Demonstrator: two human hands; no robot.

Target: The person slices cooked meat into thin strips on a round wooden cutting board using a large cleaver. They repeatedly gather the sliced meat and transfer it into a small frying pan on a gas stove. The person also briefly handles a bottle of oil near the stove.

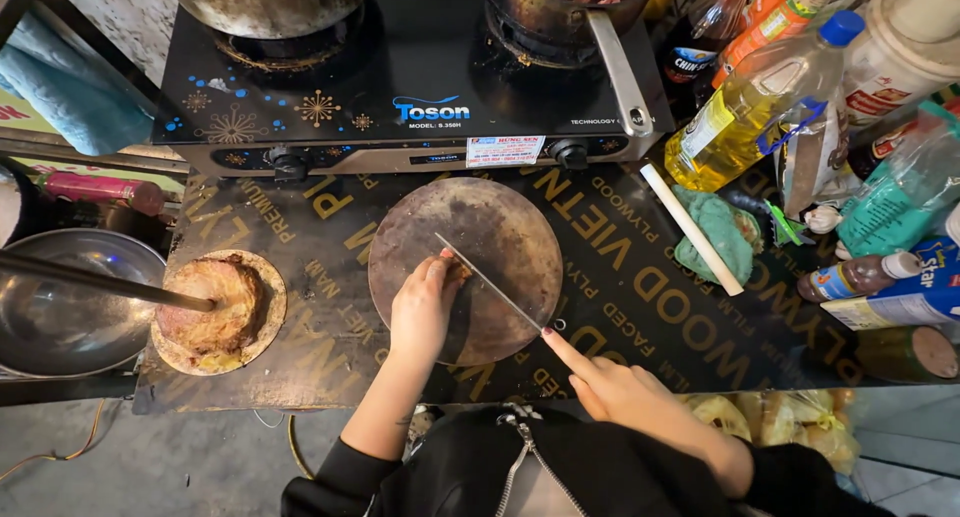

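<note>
A round, worn wooden cutting board [500, 227] lies on the dark plywood counter [330, 237] in front of a two-burner gas stove [400, 87]. My left hand [420, 312] presses down on a small brownish piece of food [458, 271] on the board, fingers curled over it. My right hand [610, 387] grips a knife [490, 282], index finger stretched along its spine. The thin blade runs diagonally up-left and rests against the food beside my left fingertips.
A round slab with browned meat [215, 307] sits at the left beside a metal bowl [70, 297] with a long dark rod. A pan of raw meat [580, 2] is on the right burner. Oil bottle [750, 102], sauce bottles, green cloth [720, 232] and white stick crowd the right.
</note>
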